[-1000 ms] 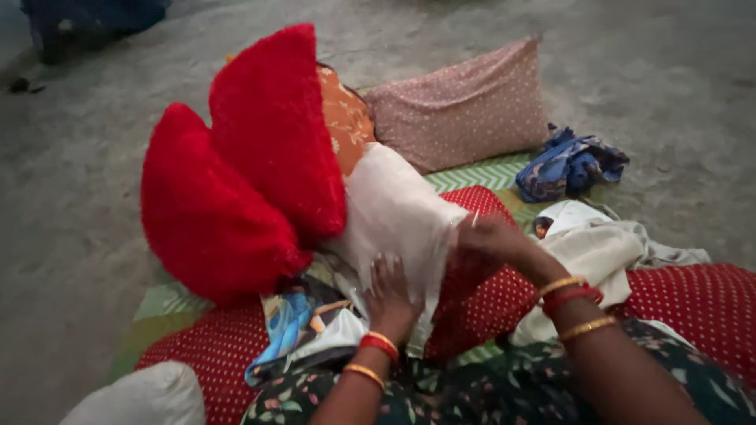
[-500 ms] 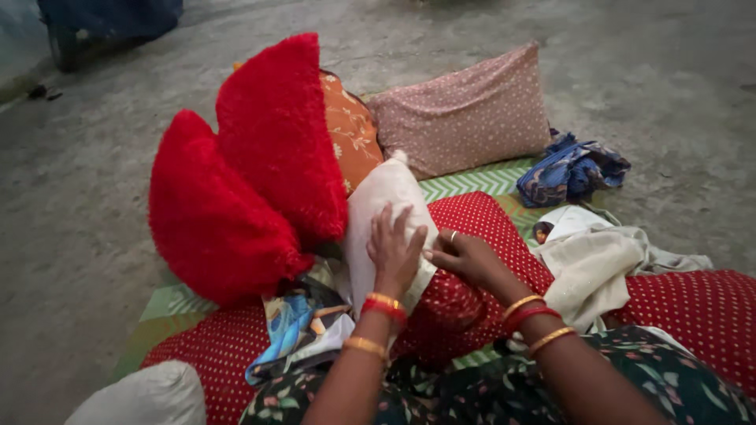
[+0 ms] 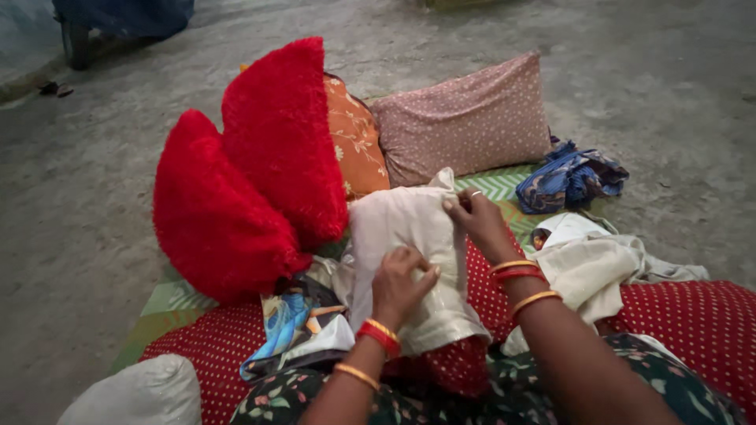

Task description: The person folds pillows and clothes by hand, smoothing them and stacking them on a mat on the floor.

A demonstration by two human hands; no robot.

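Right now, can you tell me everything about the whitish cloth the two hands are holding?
The cream cloth cover looks thin, slightly shiny and creased. It stands up and leans a little, with a pinched corner at the top. Its lower edge spreads over the red dotted pillow. The left hand presses on its front near the middle, and the right hand grips its upper right edge. The fluffy red cushion stands just to its left.

A home's bare concrete floor [image 3: 94, 220], with a woven mat [image 3: 169, 303], cushions [image 3: 276, 142] and pillows [image 3: 465, 118].
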